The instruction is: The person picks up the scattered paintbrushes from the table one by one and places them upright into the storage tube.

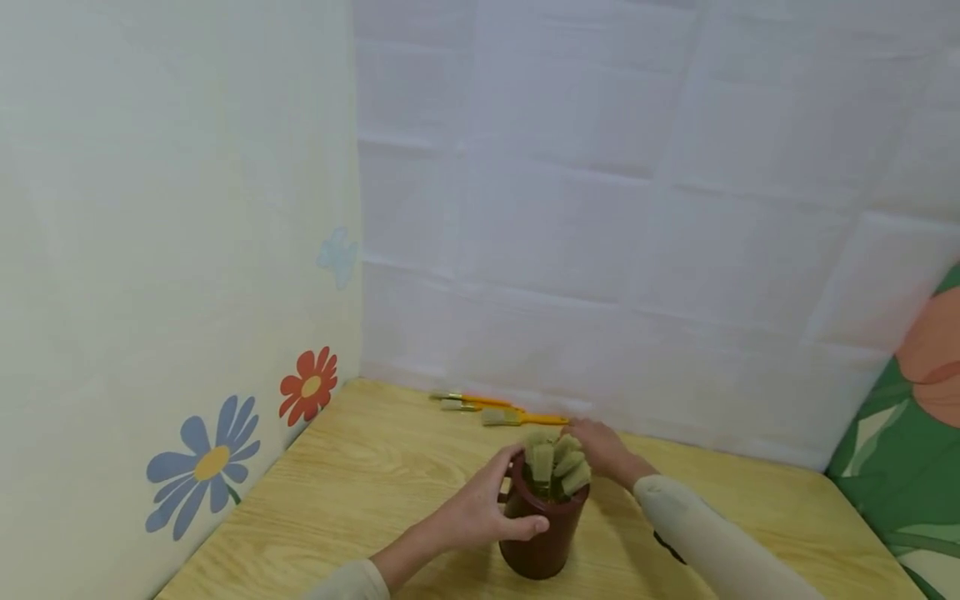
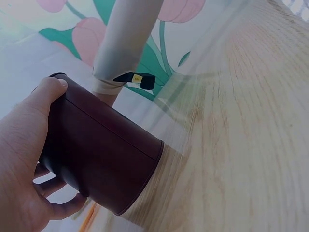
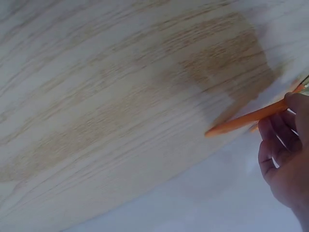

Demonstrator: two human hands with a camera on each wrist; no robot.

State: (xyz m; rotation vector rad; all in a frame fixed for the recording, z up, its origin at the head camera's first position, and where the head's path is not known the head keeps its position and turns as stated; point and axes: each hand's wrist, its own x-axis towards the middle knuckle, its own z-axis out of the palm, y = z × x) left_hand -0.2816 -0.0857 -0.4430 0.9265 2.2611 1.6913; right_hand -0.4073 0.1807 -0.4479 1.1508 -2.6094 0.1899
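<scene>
In the head view my left hand [image 1: 491, 510] grips a dark red-brown brush holder [image 1: 542, 542] near its rim, thumb on the near side. Its smooth wall [image 2: 101, 145] fills the middle of the left wrist view, the fingers curling round behind. Several paintbrushes with pale bristles [image 1: 553, 462] stand head-up in the holder. Beyond it, my right hand [image 1: 600, 450] reaches to the back of the table. Thumb and fingers of that hand pinch the orange handle of a paintbrush [image 3: 246, 119], whose handle end points out past the fingers. The bristle holder partly covers the right hand.
More orange-handled paintbrushes [image 1: 461, 403] lie along the table's back edge, left of my right hand. The wood-grain table [image 1: 375, 467] meets a creased white cloth [image 1: 525, 250] behind and a flower-printed panel [image 1: 202, 462] at the left. A green leafy panel [image 1: 915, 450] stands at the right.
</scene>
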